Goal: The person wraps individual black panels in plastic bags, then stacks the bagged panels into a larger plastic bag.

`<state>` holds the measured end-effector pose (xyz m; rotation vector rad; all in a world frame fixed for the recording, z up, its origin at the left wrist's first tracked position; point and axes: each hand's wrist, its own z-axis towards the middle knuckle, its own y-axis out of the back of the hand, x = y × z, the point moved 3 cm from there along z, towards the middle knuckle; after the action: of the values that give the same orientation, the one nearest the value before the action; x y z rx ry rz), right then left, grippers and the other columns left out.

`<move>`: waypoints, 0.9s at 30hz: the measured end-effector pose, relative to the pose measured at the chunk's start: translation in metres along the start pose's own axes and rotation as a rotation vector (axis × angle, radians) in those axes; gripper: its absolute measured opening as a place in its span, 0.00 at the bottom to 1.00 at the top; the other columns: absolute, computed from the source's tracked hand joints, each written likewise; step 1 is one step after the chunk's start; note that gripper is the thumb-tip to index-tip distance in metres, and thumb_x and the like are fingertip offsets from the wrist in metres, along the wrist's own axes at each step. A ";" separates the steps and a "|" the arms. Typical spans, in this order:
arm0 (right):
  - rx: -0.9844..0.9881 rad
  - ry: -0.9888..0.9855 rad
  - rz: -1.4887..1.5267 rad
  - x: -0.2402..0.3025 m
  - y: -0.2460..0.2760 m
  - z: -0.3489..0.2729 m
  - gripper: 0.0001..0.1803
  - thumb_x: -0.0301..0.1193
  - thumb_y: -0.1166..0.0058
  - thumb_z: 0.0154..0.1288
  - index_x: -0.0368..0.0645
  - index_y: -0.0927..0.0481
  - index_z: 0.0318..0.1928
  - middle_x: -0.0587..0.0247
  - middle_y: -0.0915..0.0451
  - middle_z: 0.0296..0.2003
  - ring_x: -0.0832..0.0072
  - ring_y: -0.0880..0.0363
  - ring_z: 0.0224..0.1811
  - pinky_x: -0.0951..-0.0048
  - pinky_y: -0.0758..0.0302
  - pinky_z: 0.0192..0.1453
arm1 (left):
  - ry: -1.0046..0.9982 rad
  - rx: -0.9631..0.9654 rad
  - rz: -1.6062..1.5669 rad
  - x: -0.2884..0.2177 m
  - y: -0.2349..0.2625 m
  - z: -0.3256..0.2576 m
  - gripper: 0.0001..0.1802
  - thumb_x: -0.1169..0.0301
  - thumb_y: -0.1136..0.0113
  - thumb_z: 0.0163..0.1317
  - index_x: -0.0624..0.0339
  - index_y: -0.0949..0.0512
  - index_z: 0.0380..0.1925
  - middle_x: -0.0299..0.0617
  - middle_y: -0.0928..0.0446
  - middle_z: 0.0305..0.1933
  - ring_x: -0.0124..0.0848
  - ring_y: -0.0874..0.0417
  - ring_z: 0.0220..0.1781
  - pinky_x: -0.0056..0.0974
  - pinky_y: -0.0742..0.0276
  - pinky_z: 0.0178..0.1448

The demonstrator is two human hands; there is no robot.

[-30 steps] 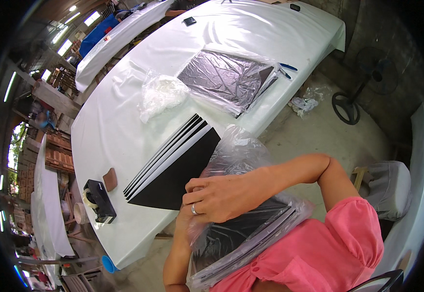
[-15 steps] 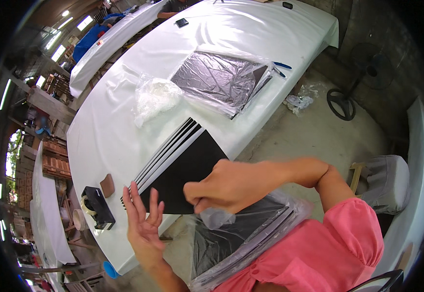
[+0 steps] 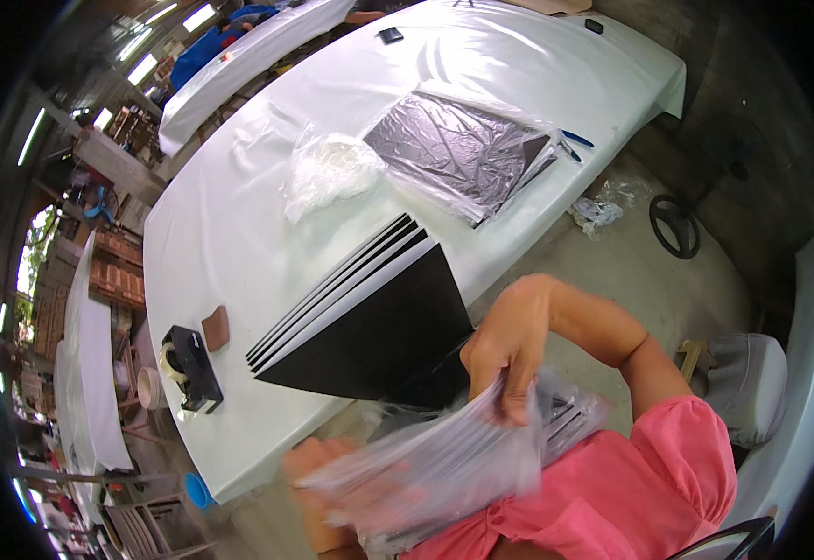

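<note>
My right hand (image 3: 512, 359) pinches the upper edge of a clear plastic bag (image 3: 444, 467) over my lap. My left hand (image 3: 318, 467) is at the bag's left end, blurred by motion and partly behind the film, so its fingers cannot be made out. Dark sheets show through the plastic near my right hand. Just beyond the bag, a fanned stack of black sheets with white layers between (image 3: 370, 327) lies on the table's near edge.
On the white-covered table (image 3: 230, 224) are a plastic-wrapped dark stack (image 3: 454, 149), crumpled clear plastic (image 3: 332, 173), a tape dispenser (image 3: 192, 369), a brown piece (image 3: 216, 329) and blue pens (image 3: 577, 140). A fan (image 3: 675, 227) and a covered chair (image 3: 748, 387) stand right.
My right hand has moved right and lifted the bag's edge. My left hand has dropped from beside the black sheets to the bag. The plastic is now spread upward over my lap.
</note>
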<state>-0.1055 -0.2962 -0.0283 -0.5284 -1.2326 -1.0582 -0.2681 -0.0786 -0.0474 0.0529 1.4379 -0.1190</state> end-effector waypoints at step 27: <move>-0.363 0.066 0.670 -0.084 0.006 -0.005 0.12 0.36 0.50 0.66 0.40 0.22 0.37 0.66 0.21 0.37 0.77 0.23 0.41 0.71 0.27 0.42 | 0.118 0.527 -0.244 -0.015 0.003 -0.007 0.29 0.70 0.33 0.50 0.65 0.30 0.53 0.49 0.28 0.54 0.36 0.25 0.53 0.41 0.30 0.55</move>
<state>-0.0960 -0.2671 -0.1067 -1.0878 -0.7129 -0.7079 -0.2760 -0.0737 -0.0339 0.3208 1.4939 -0.7041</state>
